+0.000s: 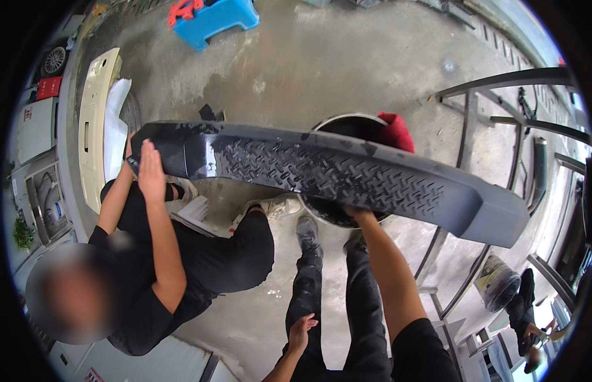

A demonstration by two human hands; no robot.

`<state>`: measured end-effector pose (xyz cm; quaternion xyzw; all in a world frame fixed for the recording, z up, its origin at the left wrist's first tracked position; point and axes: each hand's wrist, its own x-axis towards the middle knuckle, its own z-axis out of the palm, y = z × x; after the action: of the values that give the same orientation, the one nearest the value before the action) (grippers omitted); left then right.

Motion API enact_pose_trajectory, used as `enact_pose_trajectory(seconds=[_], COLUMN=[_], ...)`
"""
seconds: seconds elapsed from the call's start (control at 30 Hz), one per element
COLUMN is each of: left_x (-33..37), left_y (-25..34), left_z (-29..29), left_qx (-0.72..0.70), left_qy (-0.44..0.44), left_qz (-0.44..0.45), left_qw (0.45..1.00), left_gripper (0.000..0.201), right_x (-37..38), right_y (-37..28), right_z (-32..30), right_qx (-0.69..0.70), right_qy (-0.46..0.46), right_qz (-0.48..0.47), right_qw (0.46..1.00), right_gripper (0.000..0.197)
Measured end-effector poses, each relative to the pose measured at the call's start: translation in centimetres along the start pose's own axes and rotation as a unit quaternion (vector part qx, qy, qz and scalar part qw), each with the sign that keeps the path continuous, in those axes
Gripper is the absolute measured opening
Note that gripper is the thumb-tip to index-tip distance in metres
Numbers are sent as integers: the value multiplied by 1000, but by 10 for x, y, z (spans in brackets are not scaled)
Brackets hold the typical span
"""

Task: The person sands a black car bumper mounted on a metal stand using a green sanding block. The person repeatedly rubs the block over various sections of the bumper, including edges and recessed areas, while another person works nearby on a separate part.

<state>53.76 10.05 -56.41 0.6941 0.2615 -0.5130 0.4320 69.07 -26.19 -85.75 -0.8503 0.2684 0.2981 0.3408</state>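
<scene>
A long black plastic bumper (321,169) with a raised tread pattern and wet-looking patches spans the view before me. My right hand (357,213) grips its near edge right of the middle, with the fingers hidden behind it. Lower down, my left hand (302,331) hangs in front of my leg, fingers loosely apart and nothing in them. A crouching co-worker's hand (152,172) lies against the bumper's left end; their other hand is mostly hidden there. Behind the bumper stands a round dark tub (347,122), partly covered, with a red cloth (396,130) over its rim.
A blue plastic stool (218,24) with a red object stands at the far side. At left, a cream panel (95,127) leans upright. A metal frame rack (468,134) stands at right, near a bucket (498,283). Another person is at the lower right edge.
</scene>
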Motion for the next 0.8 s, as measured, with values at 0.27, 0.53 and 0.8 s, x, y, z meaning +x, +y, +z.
enact_pose_trajectory(seconds=[0.27,0.53,0.8], left_x=[6,-3,-26], left_y=[17,11,76], left_z=[-8,1,-1], left_qx=[3,-24,117], left_qy=[41,-29,-40], left_qz=[-44,-84,92], left_qw=[998,996,988], left_gripper=[52,49,49], right_x=[51,35,-117], right_y=[33,29,-79], right_z=[53,30,-109], right_qx=[21,1,-46], right_qy=[167,160,59], right_qz=[-17,-27,97], right_qw=[986,987,993], right_gripper=[66,57,53])
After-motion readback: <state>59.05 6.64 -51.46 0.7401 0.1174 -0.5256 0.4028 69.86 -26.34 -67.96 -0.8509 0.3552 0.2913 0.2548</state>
